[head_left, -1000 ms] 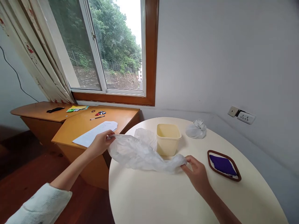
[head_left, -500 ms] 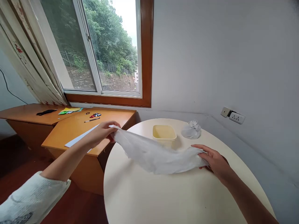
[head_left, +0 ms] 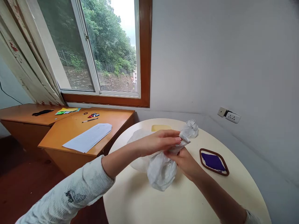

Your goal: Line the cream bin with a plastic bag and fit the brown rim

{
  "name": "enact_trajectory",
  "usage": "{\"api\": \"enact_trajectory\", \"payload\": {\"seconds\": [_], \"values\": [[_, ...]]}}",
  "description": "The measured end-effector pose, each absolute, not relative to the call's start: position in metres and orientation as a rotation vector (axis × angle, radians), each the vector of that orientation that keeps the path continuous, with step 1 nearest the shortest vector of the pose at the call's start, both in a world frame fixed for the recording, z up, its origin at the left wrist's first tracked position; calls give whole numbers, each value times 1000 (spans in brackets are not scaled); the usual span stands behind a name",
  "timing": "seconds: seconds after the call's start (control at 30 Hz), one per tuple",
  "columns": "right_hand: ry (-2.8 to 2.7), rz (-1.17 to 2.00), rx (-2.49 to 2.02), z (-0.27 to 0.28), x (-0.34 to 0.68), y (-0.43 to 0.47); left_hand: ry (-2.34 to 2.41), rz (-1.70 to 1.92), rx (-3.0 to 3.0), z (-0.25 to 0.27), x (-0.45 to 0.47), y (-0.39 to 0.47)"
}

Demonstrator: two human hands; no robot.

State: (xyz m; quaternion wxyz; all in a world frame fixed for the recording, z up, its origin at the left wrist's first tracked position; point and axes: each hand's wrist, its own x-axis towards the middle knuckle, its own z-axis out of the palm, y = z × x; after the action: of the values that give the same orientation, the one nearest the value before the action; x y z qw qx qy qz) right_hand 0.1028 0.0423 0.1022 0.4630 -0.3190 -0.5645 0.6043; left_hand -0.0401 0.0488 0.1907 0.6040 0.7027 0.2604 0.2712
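Observation:
A thin white plastic bag (head_left: 162, 174) is bunched up above the round table, with one loose part puffed out to the left and another hanging down in front. My left hand (head_left: 161, 141) reaches across from the left, its fingers closed over the bag's twisted upper end. Just below it, my right hand (head_left: 184, 161) grips the gathered middle of the bag, thumb and fingers partly hidden by the plastic. Behind my hands is a pale yellow plastic container (head_left: 161, 127), mostly covered by the bag and my left hand.
The round cream table (head_left: 187, 199) carries a knotted white plastic bag (head_left: 192, 129) at the back and a brown-rimmed frame with purple filling (head_left: 213, 161) on the right. On the wooden desk (head_left: 116, 115) at left lie paper sheets (head_left: 90, 137), a pen (head_left: 90, 120) and scissors (head_left: 93, 115).
My left hand has swung right to meet my right hand, and the stretched bag is now gathered between them. My right hand has moved left, uncovering the purple-filled frame.

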Motion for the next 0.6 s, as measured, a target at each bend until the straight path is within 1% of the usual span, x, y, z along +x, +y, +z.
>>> {"api": "enact_trajectory", "payload": {"seconds": [0.07,0.17,0.2,0.27,0.33,0.47,0.6], "values": [[-1315,1427,-865,98,107,46,703,776,1898,192,-48,45],[-1179,1505,-956,96,121,48,882,1021,2228,183,-66,43],[-1133,1551,-979,96,127,48,919,981,2321,175,-72,44],[-1083,1628,-1003,97,136,48,935,747,2485,151,-79,44],[-1061,1640,-1030,96,142,47,963,564,2563,122,-81,44],[-1116,1504,-1141,91,156,53,1067,265,2536,80,-86,44],[-1264,1358,-1162,80,186,59,1163,151,2556,68,-106,47]]}}
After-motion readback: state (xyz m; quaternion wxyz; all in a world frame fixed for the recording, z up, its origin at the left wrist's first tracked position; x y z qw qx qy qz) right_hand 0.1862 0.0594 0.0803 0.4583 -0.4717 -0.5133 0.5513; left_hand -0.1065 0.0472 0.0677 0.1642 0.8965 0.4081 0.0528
